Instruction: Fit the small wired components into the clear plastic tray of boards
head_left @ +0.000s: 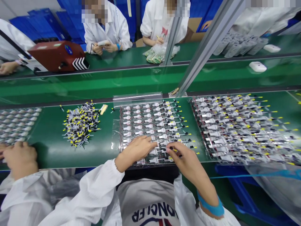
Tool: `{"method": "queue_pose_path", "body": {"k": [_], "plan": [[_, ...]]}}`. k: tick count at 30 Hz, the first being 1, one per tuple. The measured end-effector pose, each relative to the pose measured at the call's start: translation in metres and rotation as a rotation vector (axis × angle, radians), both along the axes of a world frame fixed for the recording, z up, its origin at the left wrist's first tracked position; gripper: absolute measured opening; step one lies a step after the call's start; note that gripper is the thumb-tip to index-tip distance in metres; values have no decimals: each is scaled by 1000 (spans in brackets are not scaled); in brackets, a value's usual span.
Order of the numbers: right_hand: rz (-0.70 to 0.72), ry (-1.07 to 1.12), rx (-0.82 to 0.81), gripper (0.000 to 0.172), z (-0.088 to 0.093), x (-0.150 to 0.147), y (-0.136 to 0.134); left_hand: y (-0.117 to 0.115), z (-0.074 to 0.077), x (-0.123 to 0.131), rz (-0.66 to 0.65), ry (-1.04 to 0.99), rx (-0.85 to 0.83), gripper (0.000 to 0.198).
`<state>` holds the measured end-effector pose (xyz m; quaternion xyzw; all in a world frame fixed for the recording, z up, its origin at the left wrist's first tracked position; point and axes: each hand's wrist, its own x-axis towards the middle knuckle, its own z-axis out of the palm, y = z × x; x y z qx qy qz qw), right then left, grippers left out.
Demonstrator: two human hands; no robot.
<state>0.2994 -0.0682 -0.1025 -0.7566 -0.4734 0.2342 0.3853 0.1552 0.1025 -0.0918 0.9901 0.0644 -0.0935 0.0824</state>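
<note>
In front of me lies a clear plastic tray (116, 133) with rows of small white parts (136, 116) fitted with red and black wires. My left hand (137, 148) rests over its near middle, fingers drawn together at one white part; what they grip, if anything, is hidden. Just to the right, my right hand (185, 158) is closed in a pinch, thumb against forefinger, on a small dark-and-grey strip piece (172, 148). Similar strips with yellow and black ends stick out along the tray's right side. A pile of such yellow-tipped strips (81, 124) lies to the left.
Another filled tray (235, 128) stands on the right, and one with pale parts (17, 124) on the left beside a co-worker's hand (21, 157). A metal post (202, 53) rises behind. Across the bench are co-workers, a red-brown machine (56, 56) and a plastic bag (156, 53).
</note>
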Motion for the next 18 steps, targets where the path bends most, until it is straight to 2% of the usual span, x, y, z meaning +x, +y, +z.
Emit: {"method": "queue_pose_path", "body": {"k": [8,13,18], "plan": [[-28,-11,14,24,-7,0,6,-6,-7,-5,32,-138,64,5],[-15,-66,-3,17,-9,-1,12,-5,-13,-11,50,-241,-41,8],[31,-126,8,17,-13,-3,22,-6,-24,-16,118,-374,-138,23]]}}
